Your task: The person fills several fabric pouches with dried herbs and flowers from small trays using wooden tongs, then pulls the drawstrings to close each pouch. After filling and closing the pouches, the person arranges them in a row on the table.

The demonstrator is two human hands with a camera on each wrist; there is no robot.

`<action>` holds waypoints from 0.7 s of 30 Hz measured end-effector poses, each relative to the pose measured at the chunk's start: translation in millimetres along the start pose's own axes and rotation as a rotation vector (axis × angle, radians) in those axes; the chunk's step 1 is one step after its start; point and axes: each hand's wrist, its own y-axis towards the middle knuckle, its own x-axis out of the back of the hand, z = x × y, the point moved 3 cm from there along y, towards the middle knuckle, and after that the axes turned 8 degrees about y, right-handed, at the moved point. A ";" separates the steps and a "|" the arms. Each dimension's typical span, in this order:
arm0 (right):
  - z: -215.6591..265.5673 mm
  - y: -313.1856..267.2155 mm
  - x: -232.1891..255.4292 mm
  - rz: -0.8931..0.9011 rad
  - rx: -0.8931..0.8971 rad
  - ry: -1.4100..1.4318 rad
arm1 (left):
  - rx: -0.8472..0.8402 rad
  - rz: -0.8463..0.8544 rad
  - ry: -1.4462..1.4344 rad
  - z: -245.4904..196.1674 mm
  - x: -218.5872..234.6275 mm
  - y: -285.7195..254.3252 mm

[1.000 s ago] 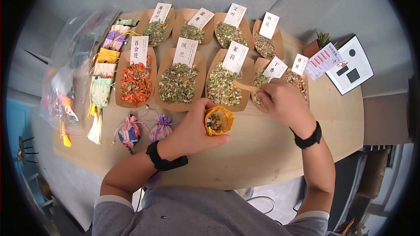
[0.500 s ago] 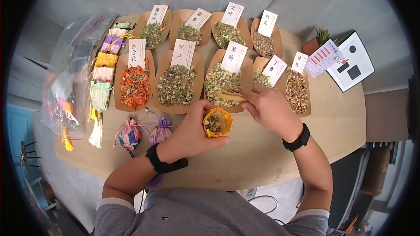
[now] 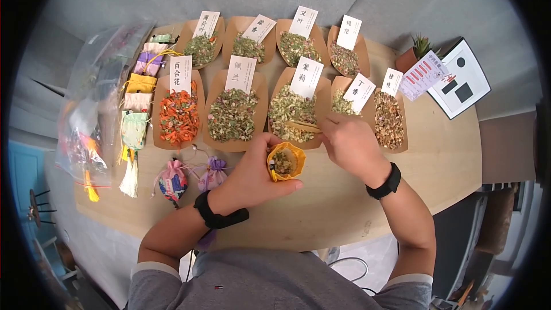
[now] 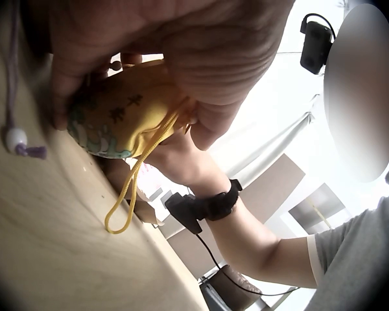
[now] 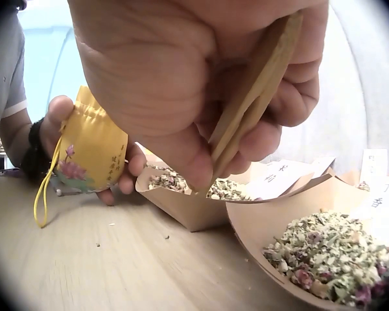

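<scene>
My left hand (image 3: pixel 247 172) grips a yellow drawstring pouch (image 3: pixel 298 161), its mouth open upward and dried bits inside. Flower print and a looped yellow cord show on the pouch (image 5: pixel 94 146) in the right wrist view. Between the thumb and fingers of my right hand (image 3: pixel 356 146) is a wooden scoop (image 5: pixel 259 97). The scoop's front end lies among pale dried flowers (image 3: pixel 287 103) in the near part of a brown paper tray (image 3: pixel 326 93) with a white label card. The pouch is close in front of this tray.
Several more labelled paper trays of dried herbs stand around, one with orange petals (image 3: pixel 179 117). Left are small pouches (image 3: pixel 135 126) and a clear plastic bag (image 3: pixel 86 120); two pouches, one pink (image 3: pixel 173 181), lie near my left wrist. A potted plant (image 3: pixel 408 60) and framed board (image 3: pixel 465 80) are right.
My right hand has moved left and toward me, bringing the scoop from the tray's right side down into the flowers at its near end. My left hand with the pouch stays nearly still.
</scene>
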 end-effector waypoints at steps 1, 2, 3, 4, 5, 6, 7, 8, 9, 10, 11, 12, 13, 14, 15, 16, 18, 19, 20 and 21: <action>-1.0 -0.6 1.5 0.000 -0.011 0.012 | 0.007 -0.001 -0.004 0.3 0.1 -0.3; -1.4 -1.1 3.0 -0.001 -0.022 0.025 | 0.006 -0.002 0.000 0.5 -0.1 -0.6; 0.1 -1.1 6.1 -0.007 -0.022 0.026 | -0.004 -0.007 0.003 0.4 -0.3 -0.5; 2.0 -0.9 11.0 -0.012 -0.040 0.027 | -0.016 -0.012 0.007 0.2 -0.4 -0.2; 3.3 -0.8 15.8 -0.017 -0.057 0.026 | -0.021 -0.012 0.012 0.1 -0.8 0.0; 3.6 -1.2 19.4 -0.022 -0.056 0.026 | -0.020 -0.013 0.000 0.1 -1.3 -0.3; 2.5 -2.0 23.1 -0.035 -0.071 0.045 | -0.020 -0.013 -0.012 -0.2 -1.6 -0.3; 1.7 -2.7 27.4 -0.046 -0.085 0.064 | -0.024 -0.013 -0.009 -0.9 -1.9 -0.1; 1.9 -3.2 32.8 -0.050 -0.084 0.063 | -0.024 -0.011 -0.009 -1.6 -2.2 0.0; 2.9 -3.7 39.5 -0.056 -0.079 0.080 | -0.024 -0.010 -0.011 -2.1 -2.7 0.0; 5.2 -4.1 46.6 -0.061 -0.074 0.097 | -0.026 -0.010 -0.009 -2.6 -3.1 0.2; 9.1 -4.7 54.4 -0.062 -0.071 0.096 | -0.039 -0.018 0.013 -3.5 -3.1 0.5; 15.0 -5.7 63.6 -0.082 -0.057 0.120 | -0.052 -0.026 0.035 -4.7 -3.0 0.4; 21.3 -6.6 72.5 -0.102 -0.042 0.145 | -0.052 -0.030 0.035 -6.7 -2.6 0.6; 27.7 -7.6 80.7 -0.102 -0.038 0.146 | -0.038 -0.032 0.023 -9.6 -1.9 1.3; 35.1 -9.1 88.8 -0.099 -0.024 0.140 | -0.024 -0.032 0.010 -12.0 -1.2 1.8; 49.2 -12.7 101.0 -0.099 -0.007 0.138 | -0.018 -0.045 0.018 -15.2 0.1 2.2; 56.8 -14.8 104.4 -0.067 -0.001 0.144 | -0.013 -0.053 0.022 -16.1 0.2 1.9; 62.5 -16.7 105.0 -0.035 0.005 0.150 | -0.010 -0.055 0.024 -16.1 -0.8 1.8; 67.9 -19.5 103.5 -0.037 0.004 0.155 | -0.014 -0.056 -0.005 -15.8 -2.2 0.3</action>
